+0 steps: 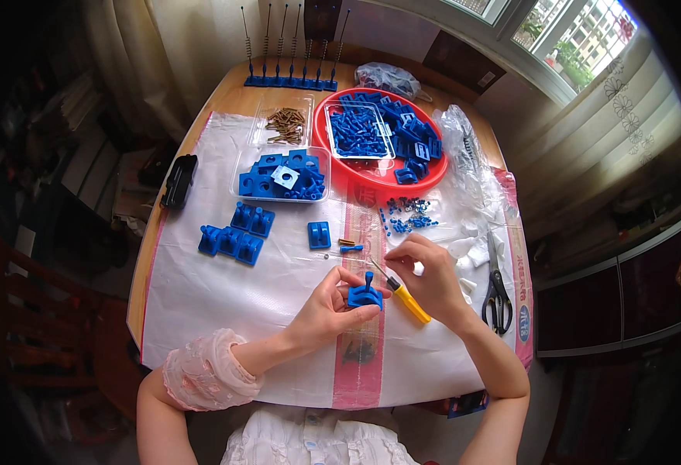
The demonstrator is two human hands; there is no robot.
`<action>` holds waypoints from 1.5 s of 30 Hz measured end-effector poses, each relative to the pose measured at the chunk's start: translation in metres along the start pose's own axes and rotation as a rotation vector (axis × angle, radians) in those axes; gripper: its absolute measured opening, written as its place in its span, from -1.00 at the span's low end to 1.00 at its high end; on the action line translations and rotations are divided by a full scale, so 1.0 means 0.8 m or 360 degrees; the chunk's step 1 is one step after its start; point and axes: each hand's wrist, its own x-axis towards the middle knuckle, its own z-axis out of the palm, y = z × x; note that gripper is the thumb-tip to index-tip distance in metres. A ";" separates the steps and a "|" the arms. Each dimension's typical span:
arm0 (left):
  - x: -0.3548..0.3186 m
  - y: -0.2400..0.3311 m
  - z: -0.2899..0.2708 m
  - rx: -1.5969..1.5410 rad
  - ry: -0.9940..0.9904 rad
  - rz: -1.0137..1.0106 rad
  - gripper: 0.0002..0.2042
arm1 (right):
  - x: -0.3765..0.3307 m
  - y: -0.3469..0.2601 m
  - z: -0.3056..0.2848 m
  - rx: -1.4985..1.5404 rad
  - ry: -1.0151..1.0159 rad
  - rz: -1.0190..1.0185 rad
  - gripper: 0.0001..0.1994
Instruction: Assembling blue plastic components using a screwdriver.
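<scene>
My left hand (333, 304) is closed on a blue plastic bracket (364, 297) with a thin upright peg, held above the sheet. To its right my right hand (432, 273) hovers with thumb and forefinger pinched together; whatever is between them is too small to make out. A screwdriver (410, 302) with a yellow handle lies slanted between the hands, its tip pointing away from me. Just beyond my left hand are a blue peg (350, 249), a brass-coloured pin (347, 242) and a tiny metal nut (326, 256). Another blue bracket (319, 235) stands behind them.
Several blue brackets (236, 242) sit at the left. Behind are a clear box (285, 194) of blue plates, a box of brass screws (286, 125) and a red basin (371, 194) of blue parts. Small nuts and caps (409, 215) lie scattered; black scissors (498, 298) rest at right.
</scene>
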 end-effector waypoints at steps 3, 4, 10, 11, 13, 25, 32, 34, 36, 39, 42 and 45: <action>0.000 0.006 0.005 0.0076 0.0016 -0.0070 -0.61 | 0.043 0.018 0.025 -0.0193 -0.0111 -0.0203 -0.94; 0.000 0.006 0.007 0.0111 0.0024 -0.0097 -0.60 | 0.056 0.025 0.033 -0.0307 -0.0160 -0.0271 -0.93; -0.002 0.006 0.002 0.0110 0.0208 -0.0059 -0.59 | 0.097 0.021 0.057 -0.0700 -0.0478 -0.0321 -0.90; -0.002 0.007 0.002 0.0122 0.0234 -0.0048 -0.59 | 0.100 0.021 0.057 -0.0724 -0.0493 -0.0327 -0.90; -0.001 0.007 0.003 0.0099 0.0243 -0.0025 -0.59 | 0.101 0.022 0.057 -0.0773 -0.0513 -0.0354 -0.91; 0.002 -0.004 -0.002 0.0158 0.0345 0.0011 -0.60 | 0.121 0.021 0.047 -0.0391 -0.0649 -0.0093 -0.85; 0.002 0.000 0.000 0.0082 0.0352 0.0013 -0.62 | 0.072 -0.009 -0.001 0.0101 -0.0148 -0.0019 -0.90; 0.002 0.000 0.000 -0.0029 0.0343 0.0038 -0.62 | 0.037 -0.024 -0.009 0.0328 0.0052 -0.0037 -0.93; 0.003 -0.001 0.002 -0.0052 0.0345 0.0052 -0.62 | 0.003 -0.028 -0.009 0.0470 0.0146 -0.0053 -0.93; 0.003 -0.003 0.001 0.0040 0.0348 0.0033 -0.63 | -0.029 -0.037 -0.001 0.0450 0.0221 -0.0183 -0.89; 0.002 -0.003 0.001 0.0153 0.0337 0.0040 -0.62 | -0.035 -0.043 0.010 0.0325 0.0275 -0.0234 -0.86; 0.002 -0.004 0.002 0.0236 0.0329 0.0113 -0.62 | -0.035 -0.042 0.020 0.0299 0.0312 -0.0265 -0.85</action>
